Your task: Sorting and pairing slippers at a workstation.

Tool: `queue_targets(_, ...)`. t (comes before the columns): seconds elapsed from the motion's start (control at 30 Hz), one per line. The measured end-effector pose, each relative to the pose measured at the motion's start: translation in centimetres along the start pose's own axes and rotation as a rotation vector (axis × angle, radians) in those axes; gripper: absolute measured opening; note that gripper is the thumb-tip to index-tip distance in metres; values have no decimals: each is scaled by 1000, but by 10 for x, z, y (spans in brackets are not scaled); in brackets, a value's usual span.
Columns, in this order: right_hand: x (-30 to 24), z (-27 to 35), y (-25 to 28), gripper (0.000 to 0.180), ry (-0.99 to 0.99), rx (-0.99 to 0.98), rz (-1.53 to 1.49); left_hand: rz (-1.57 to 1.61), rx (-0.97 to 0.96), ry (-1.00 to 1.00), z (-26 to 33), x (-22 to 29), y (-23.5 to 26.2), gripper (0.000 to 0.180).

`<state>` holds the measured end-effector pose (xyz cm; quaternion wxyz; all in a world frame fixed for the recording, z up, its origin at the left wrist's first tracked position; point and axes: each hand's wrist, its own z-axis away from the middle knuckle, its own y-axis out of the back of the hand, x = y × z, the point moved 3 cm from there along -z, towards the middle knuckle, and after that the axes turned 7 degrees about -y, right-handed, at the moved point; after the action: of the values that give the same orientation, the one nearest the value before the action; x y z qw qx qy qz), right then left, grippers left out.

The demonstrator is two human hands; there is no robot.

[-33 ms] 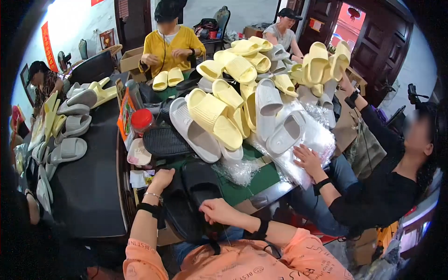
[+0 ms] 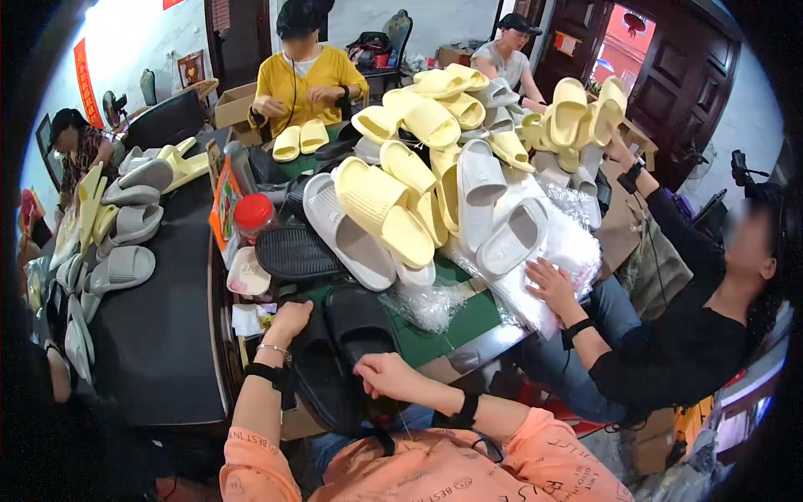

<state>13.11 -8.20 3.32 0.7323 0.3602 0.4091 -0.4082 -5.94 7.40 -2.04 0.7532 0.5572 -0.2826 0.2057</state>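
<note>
A pair of black slippers (image 2: 347,335) lies stacked at the near edge of the green table (image 2: 456,322), right in front of me. My left hand (image 2: 288,322) grips the left slipper's far edge. My right hand (image 2: 386,374) is curled over the near end of the right slipper. Both wrists wear black straps. Just beyond my hands another black slipper (image 2: 294,251) lies sole up. Behind it rises a heap of pale yellow slippers (image 2: 393,209) and white slippers (image 2: 510,238).
A person in black sits at the right, one hand (image 2: 554,286) on clear plastic bags (image 2: 569,243). Another person in yellow (image 2: 308,79) sits at the far side. A red-lidded jar (image 2: 253,213) stands by the heap. Grey slippers (image 2: 121,268) line the black table on the left.
</note>
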Motion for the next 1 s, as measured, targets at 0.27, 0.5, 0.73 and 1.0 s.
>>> queue_targets(0.27, -5, -9, 18, 22, 47, 197, 151, 67, 128, -149, -17, -8, -1, 38)
queue_targets(0.5, 6, -9, 11, 23, -167, 103, 44, -112, 67, -178, -4, 17, 4, 36)
queue_targets(0.73, -3, 4, 20, 22, -18, 246, -138, 78, 298, -233, 32, 19, 21, 26)
queue_targets(1.0, 15, 38, 54, 22, -24, 258, -72, -158, 284, -380, 93, 44, 15, 44)
